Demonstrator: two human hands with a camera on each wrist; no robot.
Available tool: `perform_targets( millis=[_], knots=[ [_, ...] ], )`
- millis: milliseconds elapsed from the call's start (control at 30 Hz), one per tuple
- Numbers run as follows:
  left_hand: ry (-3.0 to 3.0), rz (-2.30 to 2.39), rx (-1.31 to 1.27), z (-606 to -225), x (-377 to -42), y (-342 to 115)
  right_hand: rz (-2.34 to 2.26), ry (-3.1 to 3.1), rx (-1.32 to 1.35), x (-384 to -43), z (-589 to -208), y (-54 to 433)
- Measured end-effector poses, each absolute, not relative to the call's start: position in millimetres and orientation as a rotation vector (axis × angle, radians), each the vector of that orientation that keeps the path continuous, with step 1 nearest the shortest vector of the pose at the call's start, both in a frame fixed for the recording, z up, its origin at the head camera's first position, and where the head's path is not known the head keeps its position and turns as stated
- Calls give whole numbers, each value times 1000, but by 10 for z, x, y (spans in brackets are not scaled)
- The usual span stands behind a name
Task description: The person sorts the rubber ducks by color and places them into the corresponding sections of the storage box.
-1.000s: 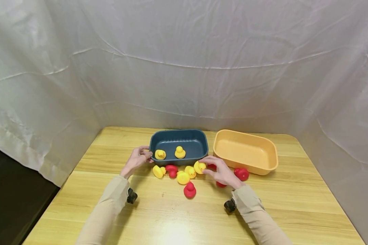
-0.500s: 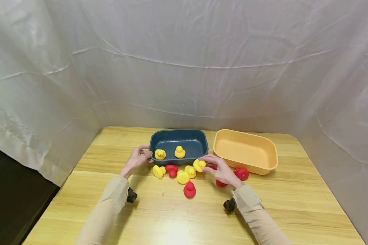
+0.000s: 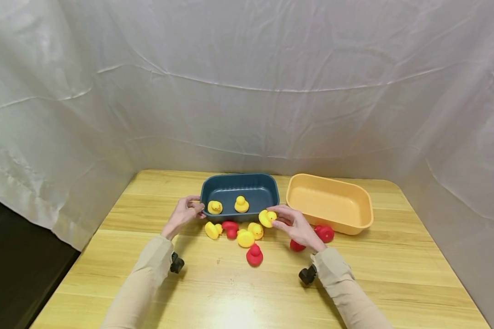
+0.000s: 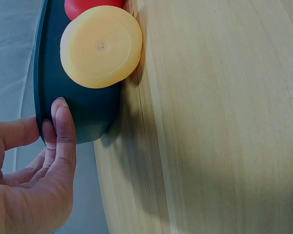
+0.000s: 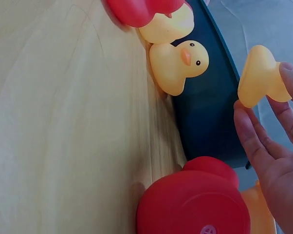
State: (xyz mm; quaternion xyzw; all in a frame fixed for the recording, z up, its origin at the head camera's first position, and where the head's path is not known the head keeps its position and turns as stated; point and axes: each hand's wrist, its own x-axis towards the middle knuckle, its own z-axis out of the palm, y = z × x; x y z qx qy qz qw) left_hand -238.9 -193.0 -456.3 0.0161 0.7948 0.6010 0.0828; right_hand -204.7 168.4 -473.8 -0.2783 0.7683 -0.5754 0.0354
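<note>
My left hand [image 3: 185, 213] grips the near left corner of a dark blue bin [image 3: 255, 213], thumb over the rim and fingers against the outer wall, as the left wrist view shows. Two yellow rubber ducks sit inside the bin, one at the left [image 3: 215, 207] and one nearer the middle [image 3: 241, 204]. Between thumb and fingertips, my right hand [image 3: 298, 227] pinches another yellow rubber duck [image 5: 259, 77], raised beside the bin's near right rim. Along the bin's front lie several more ducks, among them a yellow duck [image 3: 212, 230] and a red duck [image 3: 230, 229].
An orange-yellow bin [image 3: 329, 201] stands right of the blue one, with a red duck [image 3: 324, 233] against its front. Another red duck [image 3: 297, 246] lies under my right wrist. Nearer me on the wooden table [image 3: 214, 292] sits a red duck [image 3: 255, 255]. Pale curtains hang behind.
My right hand has lifted its yellow duck slightly, up and toward the blue bin's rim. The left hand has stayed at the bin's corner.
</note>
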Motion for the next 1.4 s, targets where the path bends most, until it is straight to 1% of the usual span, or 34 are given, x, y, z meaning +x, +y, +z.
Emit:
perform_targets(
  millis=[233,633,1400],
  knots=[
    [2373,1796,57,-4552,-2379,-1925,-1780,2371,-766,-2059,-4710,1657],
    [2375,1789,52,-4545,-2374,-1925,-1820,2416,-752,-2074,-4634,1616],
    [2386,1774,51,-4534,-2365,-1924,-1545,2719,-744,-2401,-4489,1492]
  ],
)
